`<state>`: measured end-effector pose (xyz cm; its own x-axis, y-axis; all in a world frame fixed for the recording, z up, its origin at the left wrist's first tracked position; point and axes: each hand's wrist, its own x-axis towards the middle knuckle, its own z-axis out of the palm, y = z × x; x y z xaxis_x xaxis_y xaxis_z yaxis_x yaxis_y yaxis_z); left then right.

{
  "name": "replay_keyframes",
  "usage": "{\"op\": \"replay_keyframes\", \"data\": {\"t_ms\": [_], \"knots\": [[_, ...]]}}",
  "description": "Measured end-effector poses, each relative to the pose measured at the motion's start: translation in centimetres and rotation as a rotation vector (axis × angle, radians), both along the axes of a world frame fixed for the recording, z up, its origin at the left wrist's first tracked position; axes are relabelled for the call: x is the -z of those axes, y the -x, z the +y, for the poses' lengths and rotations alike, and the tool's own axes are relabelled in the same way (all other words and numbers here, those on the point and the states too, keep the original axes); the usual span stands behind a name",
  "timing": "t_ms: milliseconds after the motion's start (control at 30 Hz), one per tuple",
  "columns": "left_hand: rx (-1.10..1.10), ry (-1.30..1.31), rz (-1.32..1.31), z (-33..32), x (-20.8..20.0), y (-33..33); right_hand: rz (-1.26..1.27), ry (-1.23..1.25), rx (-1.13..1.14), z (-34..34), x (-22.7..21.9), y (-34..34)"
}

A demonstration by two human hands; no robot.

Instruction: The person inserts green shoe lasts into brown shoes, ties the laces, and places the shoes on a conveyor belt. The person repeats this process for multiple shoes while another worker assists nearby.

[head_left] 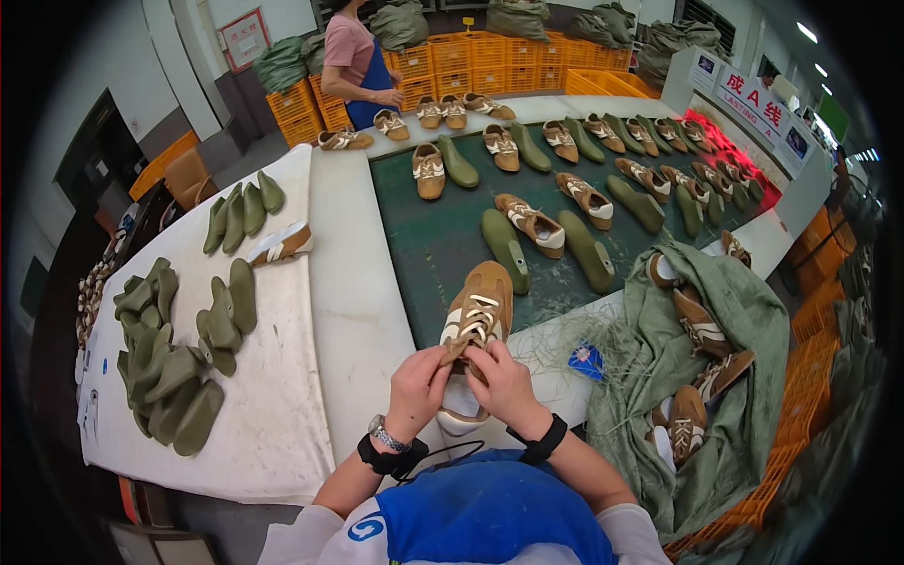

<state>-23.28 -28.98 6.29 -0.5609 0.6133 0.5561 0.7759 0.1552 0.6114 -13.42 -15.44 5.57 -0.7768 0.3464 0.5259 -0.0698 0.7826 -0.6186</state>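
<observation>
A brown sneaker (491, 285) with cream stripes and cream laces points away from me, in front of my body. My left hand (417, 387) and my right hand (508, 387) meet at its tongue and collar, thumbs and fingers pinched on the upper from both sides. The white heel end shows below my fingers. On the dark green belt (395, 226) just beyond lie another brown sneaker (530, 226) and green shoe lasts (506, 250). Both wrists wear black bands, and a watch sits on the left one.
Green lasts (169, 367) are heaped on the white cloth-covered table (273, 405) at left, near a sneaker (282, 245). At right, a green cloth sack (753, 330) holds several sneakers above orange crates (800, 424). A blue tag (586, 360) lies nearby. A person (355, 71) stands beyond the belt.
</observation>
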Motion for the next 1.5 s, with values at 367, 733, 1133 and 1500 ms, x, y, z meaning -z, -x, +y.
{"op": "replay_keyframes", "data": {"t_ms": [367, 733, 1133, 1500], "knots": [[-0.04, 0.044, -0.044, 0.4, -0.6, 0.2, -0.101, -0.008, -0.163, 1.0, -0.2, -1.9], [0.258, 0.273, 0.274, 1.5, -2.5, -0.6, 0.239, 0.297, 0.036, 1.7, 0.0, -2.4], [0.398, 0.284, -0.008, 0.2, 1.5, -2.0, -0.006, 0.198, 0.168, 3.7, 3.8, -2.3], [0.071, 0.254, -0.085, 9.4, 10.4, 12.9, -0.086, 0.276, 0.314, 9.4, 2.8, -11.3]]}}
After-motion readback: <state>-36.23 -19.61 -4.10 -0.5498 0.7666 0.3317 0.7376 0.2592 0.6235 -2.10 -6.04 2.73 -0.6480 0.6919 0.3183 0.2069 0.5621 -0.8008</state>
